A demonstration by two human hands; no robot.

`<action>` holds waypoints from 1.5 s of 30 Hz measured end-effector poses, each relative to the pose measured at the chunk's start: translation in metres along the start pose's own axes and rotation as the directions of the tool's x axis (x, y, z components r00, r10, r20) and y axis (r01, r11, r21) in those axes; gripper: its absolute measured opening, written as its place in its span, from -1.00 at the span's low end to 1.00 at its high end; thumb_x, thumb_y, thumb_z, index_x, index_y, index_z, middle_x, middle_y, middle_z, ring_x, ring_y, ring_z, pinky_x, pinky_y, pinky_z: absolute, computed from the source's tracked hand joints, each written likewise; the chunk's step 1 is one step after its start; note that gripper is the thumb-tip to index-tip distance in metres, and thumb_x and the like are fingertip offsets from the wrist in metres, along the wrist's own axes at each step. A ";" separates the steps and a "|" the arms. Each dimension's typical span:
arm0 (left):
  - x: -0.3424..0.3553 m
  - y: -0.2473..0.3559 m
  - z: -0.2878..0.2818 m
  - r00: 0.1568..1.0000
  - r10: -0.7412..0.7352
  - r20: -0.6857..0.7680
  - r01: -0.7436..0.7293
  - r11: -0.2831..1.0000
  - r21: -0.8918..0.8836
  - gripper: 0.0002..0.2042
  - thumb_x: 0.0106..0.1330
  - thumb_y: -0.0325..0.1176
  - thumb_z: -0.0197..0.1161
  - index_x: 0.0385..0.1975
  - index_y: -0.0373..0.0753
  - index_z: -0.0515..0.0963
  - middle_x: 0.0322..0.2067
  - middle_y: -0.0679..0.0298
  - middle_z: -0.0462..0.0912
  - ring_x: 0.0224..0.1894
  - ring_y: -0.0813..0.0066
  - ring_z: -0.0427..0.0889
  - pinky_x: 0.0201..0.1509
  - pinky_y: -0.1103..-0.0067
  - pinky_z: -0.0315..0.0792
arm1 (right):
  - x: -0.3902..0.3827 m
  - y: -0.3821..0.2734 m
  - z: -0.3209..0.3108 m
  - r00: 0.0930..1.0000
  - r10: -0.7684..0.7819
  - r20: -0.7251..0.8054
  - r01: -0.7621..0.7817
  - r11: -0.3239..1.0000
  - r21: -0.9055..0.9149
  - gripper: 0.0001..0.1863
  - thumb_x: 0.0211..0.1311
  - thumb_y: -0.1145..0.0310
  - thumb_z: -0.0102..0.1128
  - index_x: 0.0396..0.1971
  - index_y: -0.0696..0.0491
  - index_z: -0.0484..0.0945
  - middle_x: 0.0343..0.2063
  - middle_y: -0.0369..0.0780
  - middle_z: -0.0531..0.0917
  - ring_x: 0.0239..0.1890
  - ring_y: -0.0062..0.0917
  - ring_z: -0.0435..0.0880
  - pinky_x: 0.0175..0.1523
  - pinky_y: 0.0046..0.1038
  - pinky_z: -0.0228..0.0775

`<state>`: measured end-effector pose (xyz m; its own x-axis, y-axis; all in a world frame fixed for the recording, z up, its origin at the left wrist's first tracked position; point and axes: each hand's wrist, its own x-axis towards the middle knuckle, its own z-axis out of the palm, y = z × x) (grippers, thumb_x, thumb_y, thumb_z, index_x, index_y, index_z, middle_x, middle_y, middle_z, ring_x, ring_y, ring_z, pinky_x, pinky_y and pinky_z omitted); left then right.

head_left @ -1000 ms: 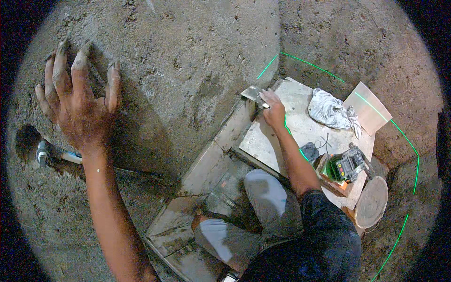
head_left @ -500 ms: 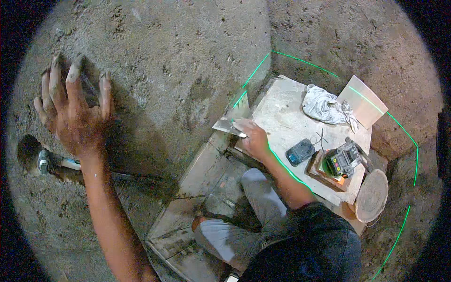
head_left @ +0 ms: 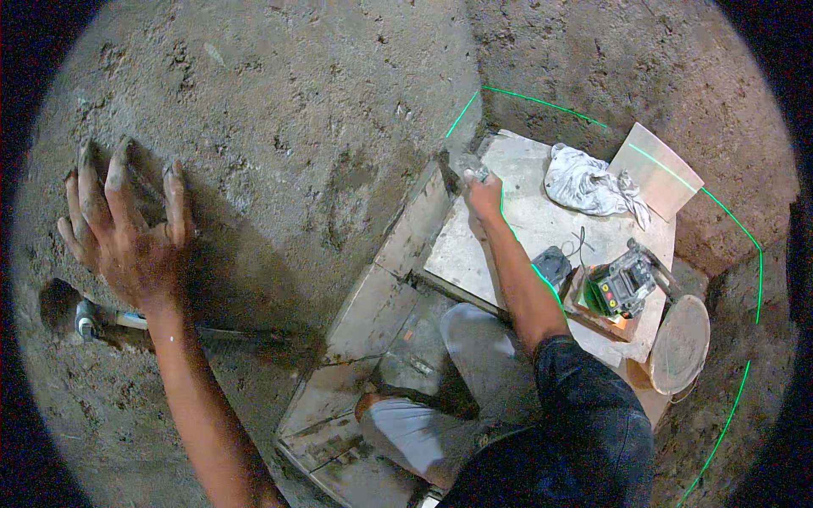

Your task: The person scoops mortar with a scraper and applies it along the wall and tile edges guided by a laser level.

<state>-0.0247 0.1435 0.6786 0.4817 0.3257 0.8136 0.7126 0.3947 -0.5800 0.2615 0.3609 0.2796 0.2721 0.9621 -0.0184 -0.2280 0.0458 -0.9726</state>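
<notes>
My left hand (head_left: 131, 233) presses against the rough plastered wall (head_left: 279, 102), fingers spread and nothing in them. Further right, my right hand (head_left: 485, 196) reaches toward the inner corner at the far end of a ledge of pale tiles (head_left: 373, 279). Its fingers are closed around a flat grey trowel-like blade (head_left: 471, 164). The blade sits low by the wall, and its exact shape is partly hidden by my fingers. Beside that forearm lies a whitish board (head_left: 457, 245).
On the board stand a laser level (head_left: 621, 286), a dark battery pack (head_left: 553, 265) and a crumpled white cloth (head_left: 584, 182). A square tile (head_left: 656, 172) leans on the far wall. A round-topped container (head_left: 680, 343) stands right. A pipe fitting (head_left: 86, 320) pokes from a wall recess.
My right hand has moved away from me and slightly right with the blade, toward the corner. The left hand stays spread on the wall, a little lower in view.
</notes>
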 end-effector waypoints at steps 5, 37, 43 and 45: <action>0.000 0.004 -0.002 1.000 0.003 -0.005 -0.003 0.999 0.039 -0.48 0.17 0.09 0.37 0.12 0.10 0.51 0.27 0.30 0.44 0.31 0.21 0.37 0.39 0.17 0.10 | -0.011 0.005 0.005 0.927 -0.363 0.092 0.357 0.782 -0.511 -0.65 0.24 0.30 0.16 -0.06 0.21 0.60 -0.22 0.08 0.69 -0.15 -0.08 0.67 0.00 -0.21 0.47; 0.000 0.001 0.000 1.000 -0.004 -0.023 0.005 0.999 0.040 -0.48 0.13 0.11 0.38 0.07 0.08 0.54 0.23 0.31 0.48 0.28 0.21 0.40 0.39 0.19 0.11 | -0.038 -0.054 0.008 0.910 -0.414 0.000 0.396 0.873 -0.284 -0.79 0.22 0.37 0.16 -0.22 0.16 0.60 -0.41 -0.13 0.68 -0.37 -0.43 0.62 -0.16 -0.39 0.45; 0.001 0.004 -0.006 0.999 -0.029 0.038 0.027 0.998 0.057 -0.49 0.13 0.13 0.35 0.06 0.10 0.54 0.24 0.34 0.47 0.29 0.25 0.39 0.38 0.18 0.11 | -0.033 -0.056 0.017 0.943 -0.319 0.093 0.325 0.824 -0.464 -0.69 0.16 0.41 0.17 -0.10 0.18 0.59 -0.19 0.01 0.68 -0.13 -0.11 0.67 0.00 -0.25 0.47; 0.001 0.005 -0.006 0.998 -0.044 0.036 0.043 0.998 0.038 -0.49 0.11 0.10 0.36 0.05 0.08 0.55 0.24 0.35 0.46 0.30 0.26 0.37 0.40 0.16 0.10 | -0.035 -0.050 0.014 0.735 -0.658 0.167 0.666 0.652 -0.362 -0.68 0.15 0.48 0.13 -0.07 0.14 0.62 -0.12 -0.03 0.67 -0.05 -0.14 0.65 0.08 -0.31 0.45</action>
<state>-0.0175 0.1404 0.6773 0.4313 0.3383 0.8364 0.7130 0.4403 -0.5457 0.2503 0.3292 0.3322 0.1936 0.7215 0.6647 0.3711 0.5733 -0.7304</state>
